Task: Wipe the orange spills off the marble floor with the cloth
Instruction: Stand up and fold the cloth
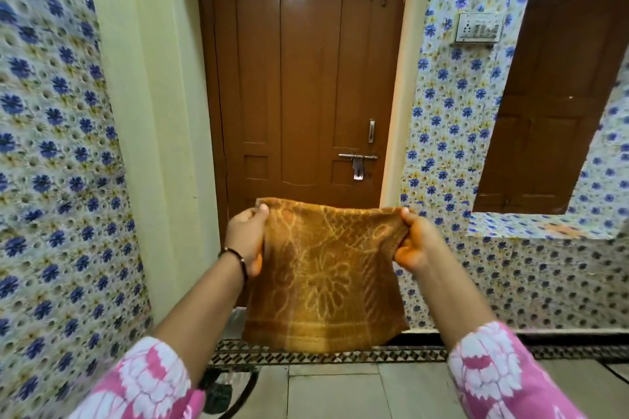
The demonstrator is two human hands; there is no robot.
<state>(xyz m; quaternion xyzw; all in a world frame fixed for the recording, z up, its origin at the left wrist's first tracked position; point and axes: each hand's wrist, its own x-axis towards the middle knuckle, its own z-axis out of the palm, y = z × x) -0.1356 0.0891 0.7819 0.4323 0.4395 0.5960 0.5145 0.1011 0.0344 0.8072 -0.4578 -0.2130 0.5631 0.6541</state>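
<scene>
An orange-brown cloth (323, 279) with a pale flower pattern hangs spread out in front of me, well above the floor. My left hand (245, 238) pinches its upper left corner. Its upper right corner is pinched by my right hand (417, 241). The cloth hangs flat between the two hands and hides part of the door's foot. A strip of pale marble floor (357, 391) shows below the cloth, and I see no orange spill on that strip.
A closed brown wooden door (306, 78) with a bolt (357, 157) stands straight ahead. Blue-flowered walls rise on the left (51, 146) and right (452, 112). A ledge (544, 226) with an orange patch juts out at the right. A patterned dark border (340, 355) crosses the floor.
</scene>
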